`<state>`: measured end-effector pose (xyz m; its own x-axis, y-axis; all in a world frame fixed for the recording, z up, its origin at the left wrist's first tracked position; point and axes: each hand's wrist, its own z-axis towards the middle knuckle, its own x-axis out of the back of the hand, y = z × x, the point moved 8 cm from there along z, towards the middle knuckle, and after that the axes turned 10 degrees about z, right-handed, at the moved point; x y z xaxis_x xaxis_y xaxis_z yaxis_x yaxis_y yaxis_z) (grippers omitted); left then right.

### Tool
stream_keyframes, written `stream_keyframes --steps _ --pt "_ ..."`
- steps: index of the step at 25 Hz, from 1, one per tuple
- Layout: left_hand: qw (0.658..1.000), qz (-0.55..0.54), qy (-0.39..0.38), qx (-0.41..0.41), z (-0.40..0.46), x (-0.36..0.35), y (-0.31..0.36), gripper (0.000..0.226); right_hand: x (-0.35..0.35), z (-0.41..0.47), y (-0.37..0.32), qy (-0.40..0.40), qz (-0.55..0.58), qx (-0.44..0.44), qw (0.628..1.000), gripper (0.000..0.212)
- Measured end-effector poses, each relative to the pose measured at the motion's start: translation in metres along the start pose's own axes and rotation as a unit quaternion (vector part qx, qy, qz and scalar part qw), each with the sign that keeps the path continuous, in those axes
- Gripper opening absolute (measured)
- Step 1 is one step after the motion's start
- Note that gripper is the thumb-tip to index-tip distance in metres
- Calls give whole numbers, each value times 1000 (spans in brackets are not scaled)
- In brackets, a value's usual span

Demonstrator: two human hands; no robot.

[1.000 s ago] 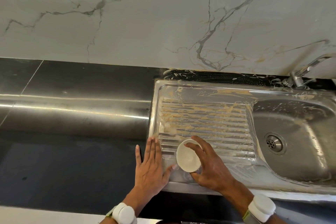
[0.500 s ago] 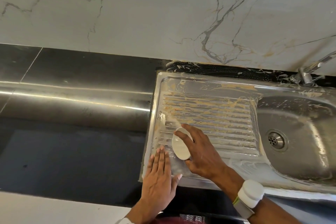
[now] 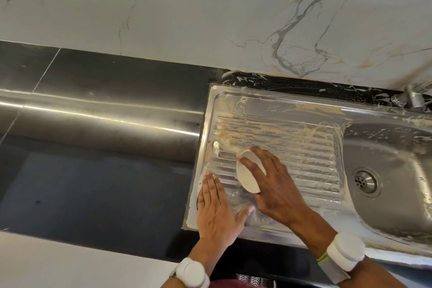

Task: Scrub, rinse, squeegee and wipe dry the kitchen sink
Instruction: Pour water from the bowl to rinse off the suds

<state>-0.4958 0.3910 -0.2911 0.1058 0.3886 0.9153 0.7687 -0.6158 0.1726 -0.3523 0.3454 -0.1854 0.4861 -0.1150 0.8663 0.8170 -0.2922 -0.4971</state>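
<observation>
Across right half of black counter point(image 3: 98, 170): steel sink point(image 3: 304, 105), drainboard left, basin point(image 3: 397, 159) right, tap point(image 3: 413, 98) at far right. I judge task early, scrub stage only. Tan lather streaks cover far ribs of drainboard point(image 3: 304, 147); near ribs look cleaner. Rinse, squeegee, wipe-dry not yet done. My right hand point(image 3: 275, 189) grasps white oval scrubber point(image 3: 245, 175), fingers curled over it, on left ribs. Left hand point(image 3: 215, 208) flat, fingers straight, presses near-left corner.

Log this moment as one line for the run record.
phase: scrubbing | right hand: grips white scrubber on ribbed drainboard | left hand: flat on drainboard's left edge | brownish suds on ribs | basin unrinsed
</observation>
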Motion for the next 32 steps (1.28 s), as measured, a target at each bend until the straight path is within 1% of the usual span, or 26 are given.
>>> stream_keyframes --steps 3,6,8,10,14,19,22,23,26,28,30,32 --pt "998 -53 10 33 31 13 12 148 15 -14 22 29 10 -14 999 110" --pt "999 -44 9 30 58 23 20 159 33 -27 44 69 24 -20 997 106" --pt "999 -32 12 18 64 26 22 162 43 -36 54 88 29 -31 995 107" --pt "1000 9 17 -13 72 30 27 160 52 -47 64 103 44 -47 993 108" --pt "983 111 24 -147 94 35 44 152 57 -65 80 112 53 -51 991 107" --pt "967 151 51 -198 101 37 60 149 57 -90 99 130 72 -85 985 101" --pt "964 158 31 -209 104 35 67 146 62 -114 117 150 68 -122 979 100" --pt "959 167 31 -229 103 34 81 144 65 -122 123 161 66 -135 975 99" --pt "927 162 13 -339 98 14 155 137 84 -150 148 205 35 -165 964 93" --pt "918 168 7 -359 95 6 182 135 99 -168 159 243 26 -181 953 86" --pt "912 188 13 -365 99 1 199 136 124 -190 175 296 9 -213 931 82" --pt "906 184 -16 -380 94 -5 217 133 134 -207 186 309 -1 -245 919 80"
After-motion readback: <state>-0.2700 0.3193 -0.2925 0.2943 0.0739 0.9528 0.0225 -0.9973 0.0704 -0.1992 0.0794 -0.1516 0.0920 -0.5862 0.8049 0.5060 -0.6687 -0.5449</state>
